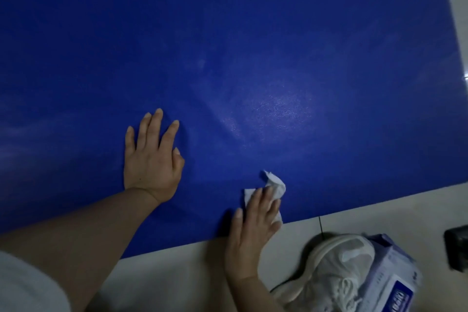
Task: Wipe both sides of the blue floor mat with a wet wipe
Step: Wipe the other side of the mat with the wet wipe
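Observation:
The blue floor mat (228, 45) lies flat on the pale tiled floor and fills most of the view. A damp sheen shows on it right of centre. My left hand (152, 159) rests flat on the mat with fingers spread. A crumpled white wet wipe (276, 183) lies on the mat close to its near edge. My right hand (253, 228) presses down on the wipe with straight fingers, and part of the wipe sticks out past the fingertips.
A white sneaker (336, 273) sits on the tiles (177, 273) at the lower right, next to a purple-and-white pack of wipes (395, 284). A dark object (457, 248) shows at the right edge. Bare tile runs along the mat's near and right sides.

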